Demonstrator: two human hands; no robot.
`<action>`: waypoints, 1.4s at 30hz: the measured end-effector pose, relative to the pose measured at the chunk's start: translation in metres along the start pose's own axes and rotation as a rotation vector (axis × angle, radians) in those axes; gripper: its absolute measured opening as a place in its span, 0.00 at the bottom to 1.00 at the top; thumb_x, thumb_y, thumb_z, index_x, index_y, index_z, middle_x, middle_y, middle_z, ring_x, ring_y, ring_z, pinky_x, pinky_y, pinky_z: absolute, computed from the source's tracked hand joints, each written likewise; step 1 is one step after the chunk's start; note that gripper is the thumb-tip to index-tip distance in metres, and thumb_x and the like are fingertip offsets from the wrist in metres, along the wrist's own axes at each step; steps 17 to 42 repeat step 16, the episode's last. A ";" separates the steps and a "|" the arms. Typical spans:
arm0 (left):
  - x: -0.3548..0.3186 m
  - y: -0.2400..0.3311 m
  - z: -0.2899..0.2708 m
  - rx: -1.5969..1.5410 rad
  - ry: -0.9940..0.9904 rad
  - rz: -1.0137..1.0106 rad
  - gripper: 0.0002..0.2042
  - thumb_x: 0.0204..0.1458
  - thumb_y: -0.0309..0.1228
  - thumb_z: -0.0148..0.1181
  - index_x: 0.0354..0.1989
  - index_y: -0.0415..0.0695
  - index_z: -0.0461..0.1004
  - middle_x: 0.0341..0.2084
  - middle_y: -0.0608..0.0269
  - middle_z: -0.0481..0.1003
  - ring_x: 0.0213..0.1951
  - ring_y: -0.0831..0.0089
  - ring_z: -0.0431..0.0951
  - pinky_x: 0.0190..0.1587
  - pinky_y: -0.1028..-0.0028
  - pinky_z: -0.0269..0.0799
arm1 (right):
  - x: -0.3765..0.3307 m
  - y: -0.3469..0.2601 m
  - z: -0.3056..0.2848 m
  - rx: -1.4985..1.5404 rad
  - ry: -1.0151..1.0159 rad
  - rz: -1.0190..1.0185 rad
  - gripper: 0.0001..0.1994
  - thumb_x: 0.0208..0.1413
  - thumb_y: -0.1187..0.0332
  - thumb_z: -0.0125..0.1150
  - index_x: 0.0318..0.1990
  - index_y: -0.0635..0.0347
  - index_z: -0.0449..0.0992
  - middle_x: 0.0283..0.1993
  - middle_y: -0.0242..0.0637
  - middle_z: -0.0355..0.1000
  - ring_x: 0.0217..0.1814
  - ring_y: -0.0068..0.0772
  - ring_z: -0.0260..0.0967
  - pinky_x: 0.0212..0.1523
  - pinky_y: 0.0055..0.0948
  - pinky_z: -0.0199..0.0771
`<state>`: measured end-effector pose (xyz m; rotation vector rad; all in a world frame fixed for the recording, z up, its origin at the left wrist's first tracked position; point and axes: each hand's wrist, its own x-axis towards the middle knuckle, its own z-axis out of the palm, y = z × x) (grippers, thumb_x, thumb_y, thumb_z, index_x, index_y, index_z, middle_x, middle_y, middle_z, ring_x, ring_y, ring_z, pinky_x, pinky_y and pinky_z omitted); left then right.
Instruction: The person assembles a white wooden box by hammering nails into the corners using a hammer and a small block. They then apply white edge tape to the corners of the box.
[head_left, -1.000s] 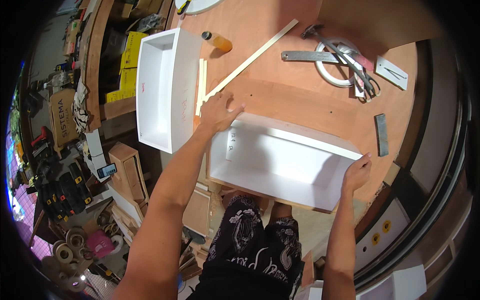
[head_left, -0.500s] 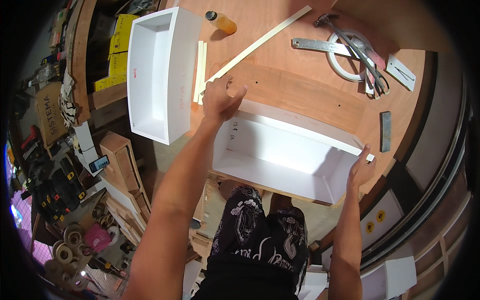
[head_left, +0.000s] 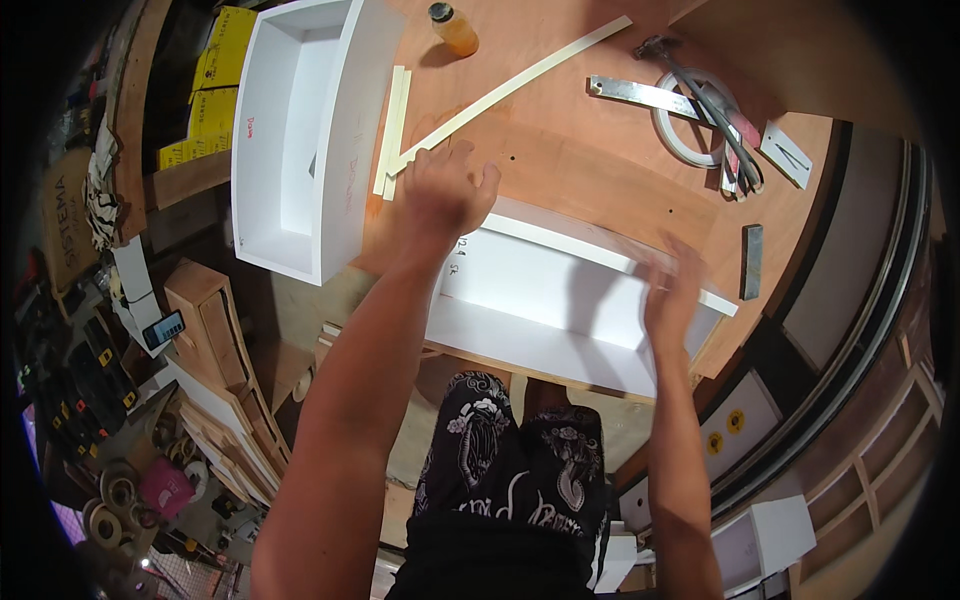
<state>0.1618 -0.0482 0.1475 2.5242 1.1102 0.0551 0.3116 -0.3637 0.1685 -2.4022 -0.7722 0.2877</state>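
Note:
A white open box (head_left: 545,335) lies in front of me at the table's near edge. A pale narrow strip (head_left: 560,243) runs along its far rim, its right end sticking out past the box corner. My left hand (head_left: 447,195) is over the box's far left corner, thumb and fingers apart, close to the end of a long cream strip (head_left: 515,92) on the table. At the right part of the rim, my right hand (head_left: 675,295) is over the pale strip with fingers stretched out and blurred; whether it touches the strip is unclear.
A second white box (head_left: 342,140) stands at left, beside short cream strips (head_left: 395,140) and a bottle of amber liquid (head_left: 455,32). Farther right lie a hammer (head_left: 700,90), a metal ruler (head_left: 640,92), a white roll (head_left: 668,140) and a dark grey block (head_left: 751,262).
My right hand has left the box's right corner and moved left along the rim. The left hand stays near the far left corner. The view has shifted slightly.

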 end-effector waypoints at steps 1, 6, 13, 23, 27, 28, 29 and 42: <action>-0.002 -0.002 0.003 -0.001 -0.004 -0.011 0.21 0.55 0.46 0.67 0.49 0.43 0.84 0.32 0.59 0.84 0.48 0.51 0.79 0.52 0.52 0.77 | 0.011 -0.041 0.016 0.044 -0.134 -0.143 0.21 0.61 0.69 0.72 0.63 0.52 0.81 0.54 0.45 0.78 0.57 0.56 0.72 0.61 0.49 0.70; 0.000 0.001 0.004 -0.045 -0.039 -0.053 0.23 0.55 0.46 0.70 0.54 0.42 0.83 0.35 0.55 0.84 0.49 0.54 0.81 0.52 0.55 0.79 | 0.045 -0.125 0.099 0.226 -0.478 -0.331 0.13 0.63 0.66 0.70 0.53 0.55 0.85 0.48 0.42 0.83 0.47 0.51 0.77 0.51 0.46 0.76; 0.005 -0.001 -0.005 -0.069 -0.214 -0.162 0.27 0.61 0.52 0.63 0.58 0.42 0.81 0.42 0.51 0.86 0.51 0.53 0.82 0.55 0.56 0.78 | 0.032 -0.126 0.117 0.198 -0.385 -0.325 0.11 0.61 0.66 0.71 0.50 0.50 0.87 0.42 0.34 0.86 0.38 0.46 0.78 0.45 0.44 0.78; 0.005 -0.001 -0.013 -0.104 -0.244 -0.159 0.27 0.62 0.52 0.62 0.60 0.42 0.80 0.43 0.50 0.86 0.52 0.53 0.82 0.57 0.57 0.77 | 0.031 -0.132 0.114 0.118 -0.343 -0.366 0.13 0.63 0.66 0.70 0.54 0.45 0.87 0.44 0.33 0.86 0.40 0.45 0.79 0.45 0.40 0.79; 0.005 -0.001 -0.013 -0.104 -0.244 -0.159 0.27 0.62 0.52 0.62 0.60 0.42 0.80 0.43 0.50 0.86 0.52 0.53 0.82 0.57 0.57 0.77 | 0.031 -0.132 0.114 0.118 -0.343 -0.366 0.13 0.63 0.66 0.70 0.54 0.45 0.87 0.44 0.33 0.86 0.40 0.45 0.79 0.45 0.40 0.79; 0.005 -0.001 -0.013 -0.104 -0.244 -0.159 0.27 0.62 0.52 0.62 0.60 0.42 0.80 0.43 0.50 0.86 0.52 0.53 0.82 0.57 0.57 0.77 | 0.031 -0.132 0.114 0.118 -0.343 -0.366 0.13 0.63 0.66 0.70 0.54 0.45 0.87 0.44 0.33 0.86 0.40 0.45 0.79 0.45 0.40 0.79; 0.005 -0.001 -0.013 -0.104 -0.244 -0.159 0.27 0.62 0.52 0.62 0.60 0.42 0.80 0.43 0.50 0.86 0.52 0.53 0.82 0.57 0.57 0.77 | 0.031 -0.132 0.114 0.118 -0.343 -0.366 0.13 0.63 0.66 0.70 0.54 0.45 0.87 0.44 0.33 0.86 0.40 0.45 0.79 0.45 0.40 0.79; 0.005 -0.001 -0.013 -0.104 -0.244 -0.159 0.27 0.62 0.52 0.62 0.60 0.42 0.80 0.43 0.50 0.86 0.52 0.53 0.82 0.57 0.57 0.77 | 0.031 -0.132 0.114 0.118 -0.343 -0.366 0.13 0.63 0.66 0.70 0.54 0.45 0.87 0.44 0.33 0.86 0.40 0.45 0.79 0.45 0.40 0.79</action>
